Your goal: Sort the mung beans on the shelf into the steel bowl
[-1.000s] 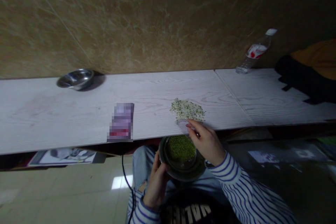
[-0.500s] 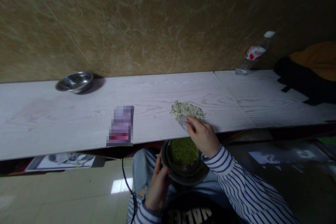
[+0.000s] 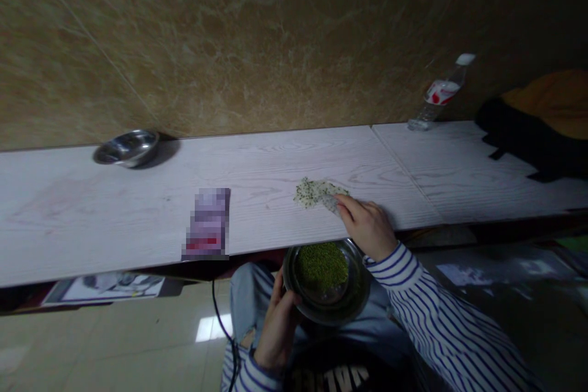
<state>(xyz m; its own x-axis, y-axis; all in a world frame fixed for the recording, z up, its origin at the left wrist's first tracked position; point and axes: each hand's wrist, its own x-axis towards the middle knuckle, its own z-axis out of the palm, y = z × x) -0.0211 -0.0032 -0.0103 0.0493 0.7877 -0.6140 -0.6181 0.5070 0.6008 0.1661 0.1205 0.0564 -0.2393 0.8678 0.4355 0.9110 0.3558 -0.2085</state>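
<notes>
Left hand (image 3: 278, 331): curled at the near left side of the held bowl (image 3: 358, 297), thumb over the rim, fingers on the outer wall; grip narrow. Bowl sits above the lap, tilted, its far rim close under the counter edge; green beans (image 3: 323, 266) heaped inside.

Right hand (image 3: 370, 229): thumb and forefinger pinched on a thin, see-through piece (image 3: 328, 201), exact shape unclear. Other fingers folded; cannot tell whether they touch it. Its tip lies over the scattered pile (image 3: 307, 192) of white grains mixed with green bits, on the pale wooden counter (image 3: 261, 162). Hand and piece hide the pile's near right part.

Farther out: pixelated flat item (image 3: 209, 223) left of the pile, near the front edge. Shiny metal basin (image 3: 128, 148), tilted, back left by the wall. Capped clear bottle (image 3: 436, 98), back right. Beside it, dark-and-orange cloth item (image 3: 535, 128).
</notes>
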